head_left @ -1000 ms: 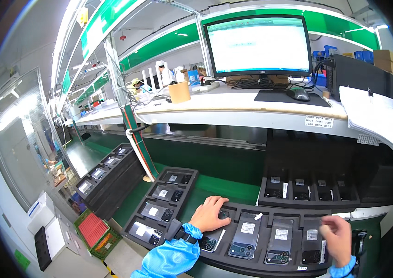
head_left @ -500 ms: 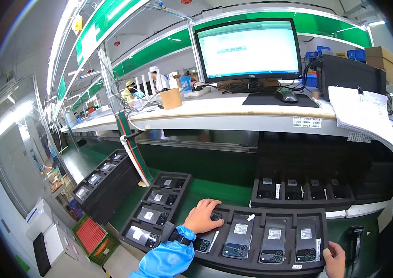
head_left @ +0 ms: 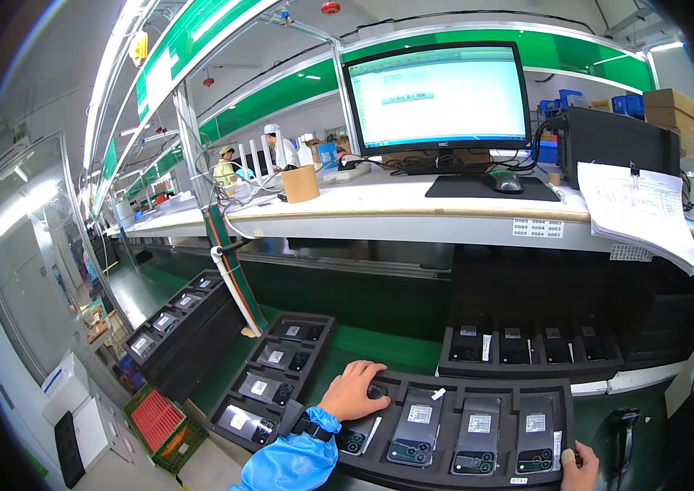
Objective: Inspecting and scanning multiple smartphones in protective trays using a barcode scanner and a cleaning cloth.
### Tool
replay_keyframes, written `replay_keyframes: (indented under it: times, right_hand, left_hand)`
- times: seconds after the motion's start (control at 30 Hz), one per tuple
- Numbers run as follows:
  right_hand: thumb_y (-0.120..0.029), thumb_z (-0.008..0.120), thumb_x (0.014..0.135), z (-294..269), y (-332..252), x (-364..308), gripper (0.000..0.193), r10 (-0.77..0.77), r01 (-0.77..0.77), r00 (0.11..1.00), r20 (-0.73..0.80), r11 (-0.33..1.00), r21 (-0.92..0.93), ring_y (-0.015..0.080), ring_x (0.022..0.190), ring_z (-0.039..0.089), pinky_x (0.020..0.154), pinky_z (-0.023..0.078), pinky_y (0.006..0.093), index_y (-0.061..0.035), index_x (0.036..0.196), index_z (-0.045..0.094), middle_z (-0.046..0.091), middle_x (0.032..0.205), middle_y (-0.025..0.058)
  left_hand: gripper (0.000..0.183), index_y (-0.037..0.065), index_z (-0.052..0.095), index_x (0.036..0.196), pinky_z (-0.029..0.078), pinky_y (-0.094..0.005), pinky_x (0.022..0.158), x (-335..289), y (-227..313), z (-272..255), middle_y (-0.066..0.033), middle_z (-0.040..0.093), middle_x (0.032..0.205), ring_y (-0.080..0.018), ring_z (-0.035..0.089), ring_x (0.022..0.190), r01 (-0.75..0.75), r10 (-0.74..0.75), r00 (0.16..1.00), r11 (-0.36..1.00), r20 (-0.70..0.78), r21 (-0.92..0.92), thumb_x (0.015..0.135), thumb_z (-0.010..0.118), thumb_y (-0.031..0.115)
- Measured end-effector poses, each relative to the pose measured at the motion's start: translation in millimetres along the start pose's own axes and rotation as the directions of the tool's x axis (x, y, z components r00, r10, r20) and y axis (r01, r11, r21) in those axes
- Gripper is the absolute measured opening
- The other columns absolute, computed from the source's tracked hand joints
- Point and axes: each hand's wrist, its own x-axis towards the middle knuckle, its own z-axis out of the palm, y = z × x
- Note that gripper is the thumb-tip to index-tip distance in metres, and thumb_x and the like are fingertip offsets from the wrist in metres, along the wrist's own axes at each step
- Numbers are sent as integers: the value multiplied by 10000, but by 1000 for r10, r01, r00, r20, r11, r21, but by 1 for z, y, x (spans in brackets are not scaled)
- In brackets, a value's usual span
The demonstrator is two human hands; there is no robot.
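Dark green work surface [head_left: 363,345] runs beneath a white raised shelf [head_left: 412,210], which carries a wide black-framed monitor [head_left: 437,102] at upper centre; its on-screen text is too small to make out. Principal item: a black foam tray with moulded compartments [head_left: 508,425], at lower centre to lower right of the frame. It holds four dark, glossy smartphones with white labels [head_left: 414,432]. The leftmost of these is largely hidden by the left hand [head_left: 352,393], which lies over the tray's left end, fingers moderately spread and tips on a dark rounded part in that compartment; whether they grip it cannot be told. Right hand [head_left: 579,469] is at the tray's right edge, thumb near the rim, fingers curled; the underside is hidden and the lower frame edge cuts off the wrist, so closure cannot be confirmed. Blue sleeve [head_left: 289,462] and dark wristband [head_left: 311,426] cover the left forearm. Second phone-filled black tray [head_left: 317,352] stands left of centre, its near corner obscured by the wristband. Phones in the rear tray [head_left: 527,370], at right, sit in shadow, details indistinct.
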Motion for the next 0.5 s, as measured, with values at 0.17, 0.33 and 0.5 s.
replay_keyframes:
  times: [0.17,0.33,0.5]
  right_hand:
    - [-176,649,983,-1,6,-2,370,-2,2,1000,-6,1000,3,179,1014,649,898,503,297,75,1255,639,714,1139,156]
    - [-86,637,902,11,11,4,336,45,-33,998,-52,976,215,148,978,632,865,498,292,74,1197,630,687,1080,104]
    - [-105,628,960,12,-7,-4,443,108,-106,994,7,959,263,141,1037,593,892,482,283,53,1361,524,639,1170,110]
  left_hand:
    - [673,139,553,1368,419,-475,1084,0,3,-1,-110,519,1385,-300,422,1375,-2,2,1000,1000,10,-3,780,726,420]
    - [633,80,589,1319,441,-440,1076,5,-9,7,-167,592,1318,-362,519,1279,-113,88,987,976,-136,-184,754,757,309]
    - [643,-2,497,1378,388,-347,1107,12,-23,-4,-157,564,1369,-268,516,1304,-22,-59,993,756,-102,-654,788,719,126]
